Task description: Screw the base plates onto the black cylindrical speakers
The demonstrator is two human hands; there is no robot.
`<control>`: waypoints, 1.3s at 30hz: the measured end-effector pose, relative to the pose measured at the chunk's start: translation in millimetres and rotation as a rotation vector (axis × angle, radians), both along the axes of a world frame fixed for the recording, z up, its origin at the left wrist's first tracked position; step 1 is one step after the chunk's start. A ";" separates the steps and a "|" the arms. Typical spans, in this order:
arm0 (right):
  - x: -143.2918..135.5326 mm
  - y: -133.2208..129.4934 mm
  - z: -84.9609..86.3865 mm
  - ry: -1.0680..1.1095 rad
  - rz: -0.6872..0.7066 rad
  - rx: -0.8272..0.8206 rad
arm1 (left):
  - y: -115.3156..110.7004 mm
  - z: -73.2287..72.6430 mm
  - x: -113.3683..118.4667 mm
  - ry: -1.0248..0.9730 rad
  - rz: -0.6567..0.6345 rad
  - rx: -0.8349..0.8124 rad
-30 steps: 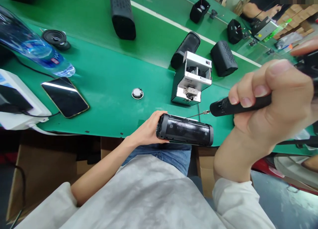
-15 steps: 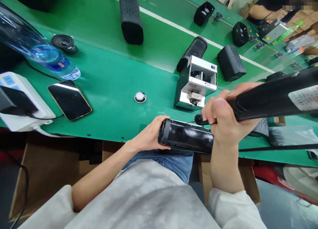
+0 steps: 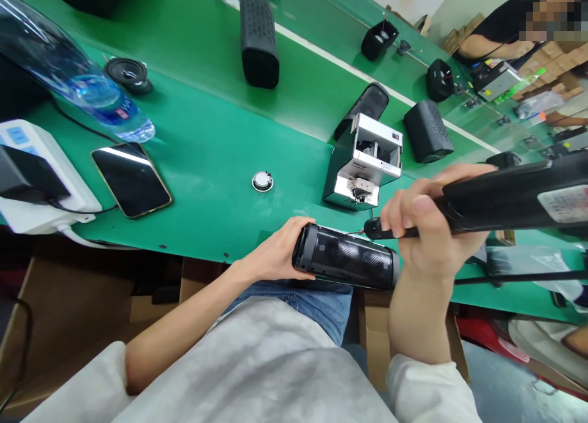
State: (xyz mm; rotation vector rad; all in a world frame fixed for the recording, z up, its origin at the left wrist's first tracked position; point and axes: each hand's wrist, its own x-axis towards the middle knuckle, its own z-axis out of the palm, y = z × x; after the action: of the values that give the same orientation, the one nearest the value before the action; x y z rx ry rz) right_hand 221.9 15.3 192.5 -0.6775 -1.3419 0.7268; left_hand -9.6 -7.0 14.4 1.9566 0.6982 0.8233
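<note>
My left hand [image 3: 287, 250] grips one end of a black speaker [image 3: 346, 256] that lies on its side at the table's near edge, thumb and fingers around the end. In my right hand [image 3: 425, 224] is a black electric screwdriver [image 3: 500, 196], its body running off to the right. The thin bit points left at the speaker's upper long edge; whether it touches a screw is too small to tell. Just beyond the speaker stands a silver screw feeder [image 3: 362, 163]. A small round part [image 3: 262, 180], white and metallic, lies on the green mat.
On the left are a phone [image 3: 132, 179], a white power strip [image 3: 46, 172], a water bottle [image 3: 92, 95] and a loose speaker driver [image 3: 127, 74]. Black speaker housings [image 3: 260, 40] stand along the green conveyor [image 3: 312, 62]. A co-worker's arm [image 3: 487, 46] shows at the far right.
The right hand and screwdriver have shifted slightly right and down in the view, uncovering the speaker's right end. The left hand keeps its hold. The whole view has tilted a little.
</note>
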 end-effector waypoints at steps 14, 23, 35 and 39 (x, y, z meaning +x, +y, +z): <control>10.2 67.6 16.7 -0.015 -0.440 0.333 | 1.1 -3.3 -1.7 0.028 0.004 -0.021; 6.8 71.6 18.3 -0.025 -0.455 0.314 | 1.8 -2.1 -2.4 0.034 0.001 -0.022; 29.5 85.8 6.9 -0.169 -0.524 0.193 | 2.2 2.7 -2.4 0.060 0.012 -0.043; 29.9 72.1 11.0 -0.150 -0.490 0.143 | 1.9 3.8 -2.4 0.059 0.018 -0.032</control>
State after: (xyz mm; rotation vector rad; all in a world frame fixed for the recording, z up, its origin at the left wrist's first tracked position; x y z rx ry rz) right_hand 251.9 87.4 203.5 -0.9141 -1.2781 0.1883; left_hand -12.0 -5.1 18.2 1.9550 0.7597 0.7637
